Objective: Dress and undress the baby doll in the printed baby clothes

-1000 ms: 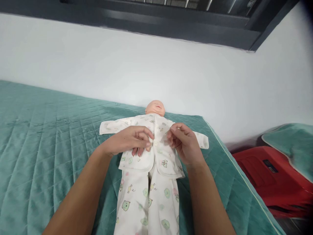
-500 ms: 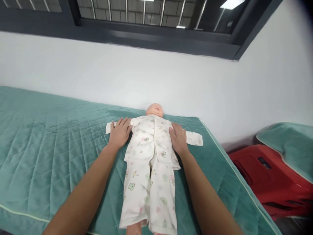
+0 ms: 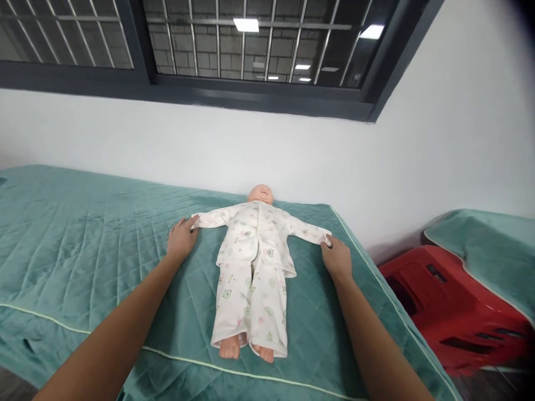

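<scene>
A baby doll [image 3: 261, 194] lies on its back on a green quilted bed cover [image 3: 137, 245], its head towards the wall. It wears a white printed pajama top [image 3: 254, 231] with both sleeves spread sideways, and matching pajama pants [image 3: 251, 303] with its feet showing below. My left hand [image 3: 183, 238] pinches the cuff of the sleeve on the left. The cuff of the sleeve on the right is gripped by my right hand [image 3: 336, 256], thumb and fingers closed at its end. The doll's own hands are hidden in the sleeves.
Behind the bed rises a white wall [image 3: 188, 145] with a dark-framed barred window [image 3: 259, 100]. Beyond the bed's right edge stands a red plastic chair [image 3: 443, 295], partly covered by green cloth [image 3: 493, 245].
Both hands have moved outward from the doll's upper arms to the sleeve cuffs. The sleeves now lie straight and fully visible. My view has tilted up, showing more window and the doll's feet.
</scene>
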`<state>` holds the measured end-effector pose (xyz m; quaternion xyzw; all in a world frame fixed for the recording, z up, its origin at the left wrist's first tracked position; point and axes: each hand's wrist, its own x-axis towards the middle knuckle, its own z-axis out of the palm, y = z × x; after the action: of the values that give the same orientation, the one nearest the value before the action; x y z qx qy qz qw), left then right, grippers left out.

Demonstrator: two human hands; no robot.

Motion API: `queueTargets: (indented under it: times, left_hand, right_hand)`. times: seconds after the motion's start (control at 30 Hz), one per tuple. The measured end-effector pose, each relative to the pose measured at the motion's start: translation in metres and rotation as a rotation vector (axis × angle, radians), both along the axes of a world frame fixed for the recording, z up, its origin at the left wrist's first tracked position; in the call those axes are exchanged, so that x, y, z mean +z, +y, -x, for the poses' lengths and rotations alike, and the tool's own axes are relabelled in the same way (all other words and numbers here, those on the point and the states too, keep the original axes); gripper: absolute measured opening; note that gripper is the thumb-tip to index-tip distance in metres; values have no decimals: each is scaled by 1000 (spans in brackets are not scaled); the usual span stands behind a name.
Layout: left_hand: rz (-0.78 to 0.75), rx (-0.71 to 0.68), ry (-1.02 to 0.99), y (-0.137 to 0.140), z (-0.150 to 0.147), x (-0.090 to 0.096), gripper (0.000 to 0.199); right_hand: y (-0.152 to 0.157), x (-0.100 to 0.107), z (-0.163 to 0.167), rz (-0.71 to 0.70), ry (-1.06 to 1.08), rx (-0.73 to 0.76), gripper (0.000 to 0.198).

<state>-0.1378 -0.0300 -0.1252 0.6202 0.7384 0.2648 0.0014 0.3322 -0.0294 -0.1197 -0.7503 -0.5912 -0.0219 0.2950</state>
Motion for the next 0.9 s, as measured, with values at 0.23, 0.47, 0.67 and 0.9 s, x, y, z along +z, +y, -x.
queueTargets:
  times: [0.23,0.47,0.67,0.9]
  left_hand:
    - [21,-9,39,9,3,0,46]
    - [-17,-11,190,19,6,1,46]
    - [-67,87,184,13,7,3,47]
    - [8,140,120,13,7,4,39]
  right_hand:
    - [1,-3,-4,-35,90,-55,38]
    - [5,-5,-10,-72,158,-11,41]
    - [7,-6,-11,-123,226,25,44]
    - [9,-9,-10,-148,245,29,40]
